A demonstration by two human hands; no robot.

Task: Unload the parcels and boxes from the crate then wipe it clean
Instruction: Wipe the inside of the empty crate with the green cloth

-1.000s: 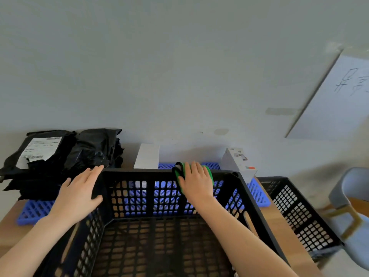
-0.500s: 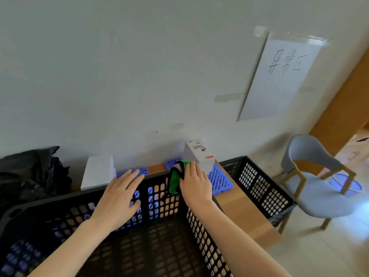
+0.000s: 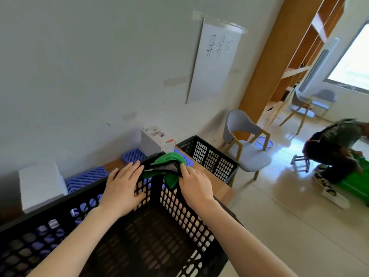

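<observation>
The crate [image 3: 176,208] stands on the counter [image 3: 214,187] with nothing visible on its floor, so the unloading looks finished and the wiping is the step in hand. Two white boxes, one [image 3: 154,143] by the wall and another [image 3: 40,188] further left, sit outside it on the blue slatted mats [image 3: 85,177].

The green cloth [image 3: 168,163] is draped over the crate's far right corner, folded across the rim with a flap hanging down the outside. It lies directly between the hands. The right hand [image 3: 196,186] is on it, fingers curled over its right side in what looks like a grip, though the fingertips are hidden under the fold, so how firmly is hard to judge. The left hand [image 3: 121,188] lies flat and open against the far wall with straight fingers, its tips just touching the cloth's left edge, probably steadying the crate.

From this corner two rims lead off. One runs left under the left hand, and the other runs back toward the person along the right forearm. The right hand holds the cloth, so a pull along the right rim toward the body seems the natural stroke
</observation>
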